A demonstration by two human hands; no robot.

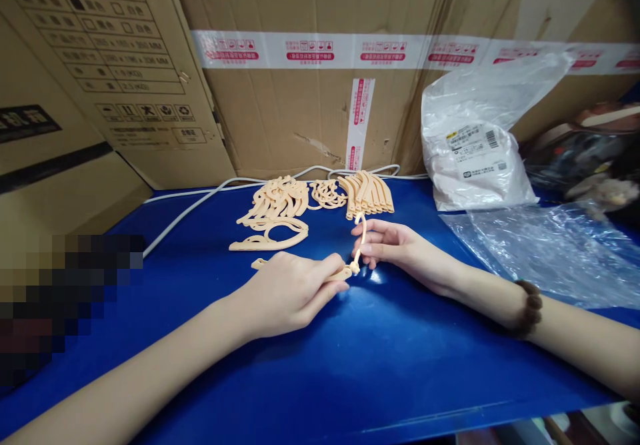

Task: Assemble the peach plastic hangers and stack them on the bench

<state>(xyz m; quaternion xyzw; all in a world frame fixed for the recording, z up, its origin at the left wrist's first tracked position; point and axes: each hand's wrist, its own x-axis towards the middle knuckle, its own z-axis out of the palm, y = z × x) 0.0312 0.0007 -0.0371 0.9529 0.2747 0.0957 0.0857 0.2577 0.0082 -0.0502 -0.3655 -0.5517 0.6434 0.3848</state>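
Observation:
My left hand is closed around a cream plastic hanger arm, whose far end sticks out to the left behind the knuckles. Between thumb and fingers, my right hand pinches a cream hanger hook, held upright with its curve at the top. The hook's lower end meets the right end of the arm; whether they are joined, I cannot tell. Just beyond the hands lie a curved hanger piece, a pile of hanger arms, a tangle of loose hooks and a neat stack of arms.
Large cardboard boxes wall off the back and left of the blue table. A white cable runs along the back. On the right stand a white plastic packet and a flat clear bag.

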